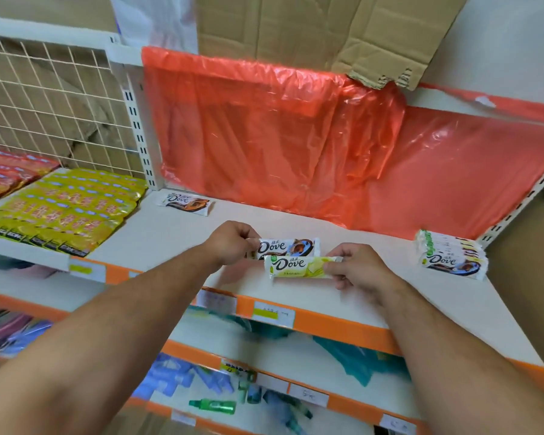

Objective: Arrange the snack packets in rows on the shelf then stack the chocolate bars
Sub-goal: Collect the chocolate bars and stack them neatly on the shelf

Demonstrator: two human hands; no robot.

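The left hand (233, 243) pinches the left end of a white-and-brown foil-wrapped Dove chocolate bar (288, 248). The right hand (358, 268) pinches the right end of a pale yellow-green foil-wrapped Dove chocolate bar (299, 266). Both hands are closed narrowly on the wrapper ends, which leaves the long faces free for alignment. The two bars sit near the centre of the white shelf with an orange front lip (170, 233); whether they rest on it or hang just above it cannot be told. The yellow-green bar lies at 6 o'clock from the brown one and overlaps its front edge, with both logos up and the long sides parallel to the lip. This suggests the step in hand is pairing two bars for stacking. A stack of Dove bars (449, 255) sits at 3 o'clock, well apart, near the right upright, and is the probable destination. A single Dove bar (186, 202) lies at 11 o'clock by the back corner, not yet collected. At 9 o'clock, yellow snack packets (69, 208) and red snack packets (7, 174) lie in overlapped rows, so the first part of the task appears complete.
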